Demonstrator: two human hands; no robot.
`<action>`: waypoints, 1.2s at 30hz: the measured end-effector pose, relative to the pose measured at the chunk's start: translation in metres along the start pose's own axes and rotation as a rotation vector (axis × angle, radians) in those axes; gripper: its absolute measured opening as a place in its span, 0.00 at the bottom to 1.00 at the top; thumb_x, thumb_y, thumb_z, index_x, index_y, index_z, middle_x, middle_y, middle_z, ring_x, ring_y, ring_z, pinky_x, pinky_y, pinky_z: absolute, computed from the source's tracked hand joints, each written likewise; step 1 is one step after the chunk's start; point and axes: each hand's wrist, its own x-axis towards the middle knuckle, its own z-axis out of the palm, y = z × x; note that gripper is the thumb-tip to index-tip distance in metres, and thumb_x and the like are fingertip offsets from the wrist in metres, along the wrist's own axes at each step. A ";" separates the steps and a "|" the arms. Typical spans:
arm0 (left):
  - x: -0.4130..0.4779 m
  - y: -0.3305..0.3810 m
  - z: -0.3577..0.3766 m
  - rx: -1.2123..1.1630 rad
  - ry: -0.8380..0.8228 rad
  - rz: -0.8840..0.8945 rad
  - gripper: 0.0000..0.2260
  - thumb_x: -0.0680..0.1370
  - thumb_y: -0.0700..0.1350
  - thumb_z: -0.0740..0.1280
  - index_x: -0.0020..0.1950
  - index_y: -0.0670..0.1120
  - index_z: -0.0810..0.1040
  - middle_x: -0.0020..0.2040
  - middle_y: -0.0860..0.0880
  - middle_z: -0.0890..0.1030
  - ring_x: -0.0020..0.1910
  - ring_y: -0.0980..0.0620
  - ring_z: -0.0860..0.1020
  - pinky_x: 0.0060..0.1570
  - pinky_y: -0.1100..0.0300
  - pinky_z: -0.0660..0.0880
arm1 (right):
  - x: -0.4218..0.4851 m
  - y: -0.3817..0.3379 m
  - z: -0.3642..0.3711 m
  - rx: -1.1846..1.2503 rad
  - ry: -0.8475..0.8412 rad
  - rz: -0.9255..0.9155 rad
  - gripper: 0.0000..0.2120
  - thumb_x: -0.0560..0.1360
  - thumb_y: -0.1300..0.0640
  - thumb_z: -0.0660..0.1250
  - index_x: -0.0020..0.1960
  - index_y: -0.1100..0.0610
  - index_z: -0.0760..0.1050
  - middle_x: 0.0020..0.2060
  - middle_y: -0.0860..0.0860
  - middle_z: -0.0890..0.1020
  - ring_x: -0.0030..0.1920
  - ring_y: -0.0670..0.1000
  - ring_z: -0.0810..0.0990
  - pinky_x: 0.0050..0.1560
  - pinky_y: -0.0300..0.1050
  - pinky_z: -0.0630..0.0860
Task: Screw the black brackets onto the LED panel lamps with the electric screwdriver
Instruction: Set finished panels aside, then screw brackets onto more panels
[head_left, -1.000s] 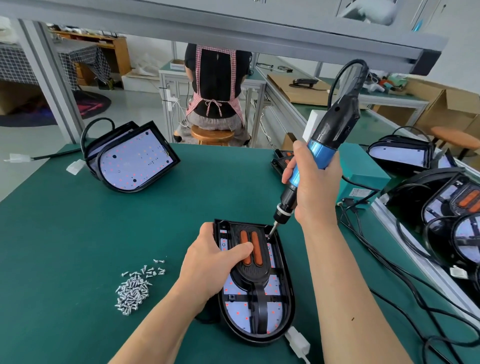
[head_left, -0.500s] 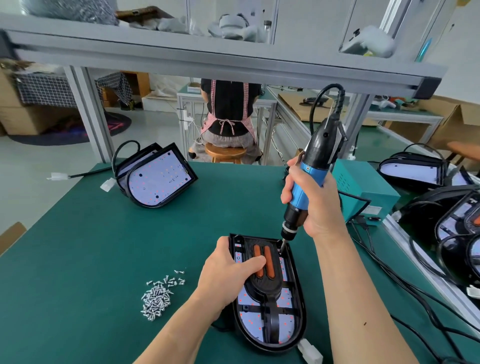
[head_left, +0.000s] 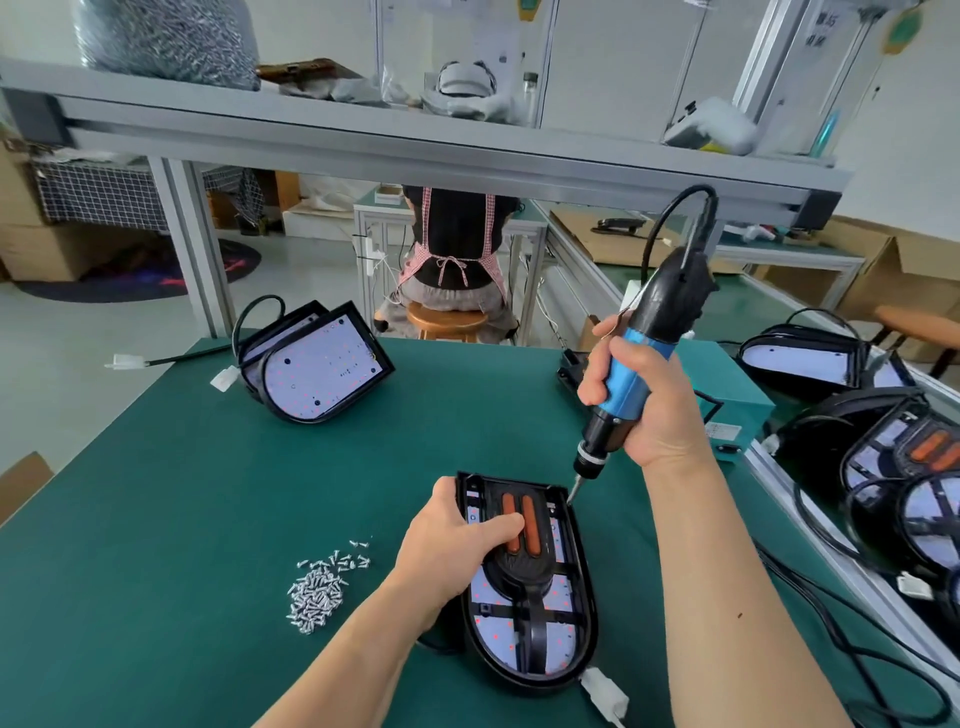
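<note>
An LED panel lamp (head_left: 571, 613) with a black rim lies flat on the green table (head_left: 182, 545) in front of me. A black bracket (head_left: 530, 571) with two orange strips lies on its panel. My left hand (head_left: 447, 551) holds the lamp's left edge, with the thumb pressing on the bracket. My right hand (head_left: 649, 405) grips the blue and black electric screwdriver (head_left: 639, 364), tilted. Its bit tip touches the lamp's upper right corner. A pile of small silver screws (head_left: 319, 590) lies to the left of the lamp.
Two bare lamps (head_left: 317, 374) lean at the table's far left. A green control box (head_left: 727, 395) and black cables (head_left: 841, 623) sit at right, beside several lamps (head_left: 904, 467) on a side bench. A person sits on a stool (head_left: 447, 317) behind. A metal shelf (head_left: 415, 150) hangs overhead.
My head has tilted up, so the scene sits lower in view. The screwdriver bit has shifted from the bracket's top edge to the lamp's upper right corner. My left hand keeps its hold.
</note>
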 end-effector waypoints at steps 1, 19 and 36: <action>0.000 0.000 0.000 0.004 0.001 -0.001 0.26 0.57 0.61 0.75 0.53 0.56 0.75 0.46 0.58 0.85 0.49 0.54 0.83 0.56 0.49 0.79 | 0.001 -0.007 0.001 0.025 -0.005 -0.008 0.08 0.70 0.57 0.70 0.49 0.57 0.77 0.31 0.53 0.73 0.27 0.51 0.71 0.33 0.42 0.71; -0.007 0.010 -0.002 0.129 0.008 -0.002 0.26 0.65 0.60 0.76 0.57 0.52 0.72 0.52 0.56 0.81 0.52 0.54 0.80 0.57 0.53 0.78 | -0.115 0.058 -0.038 0.893 0.745 0.199 0.13 0.77 0.52 0.70 0.50 0.59 0.70 0.34 0.48 0.74 0.33 0.43 0.73 0.43 0.32 0.71; -0.006 0.009 -0.112 0.763 0.145 0.035 0.07 0.72 0.37 0.69 0.40 0.49 0.82 0.42 0.52 0.84 0.42 0.50 0.81 0.41 0.58 0.80 | -0.112 0.075 -0.044 0.828 0.660 0.182 0.12 0.79 0.50 0.67 0.50 0.59 0.71 0.34 0.47 0.74 0.34 0.42 0.73 0.45 0.31 0.70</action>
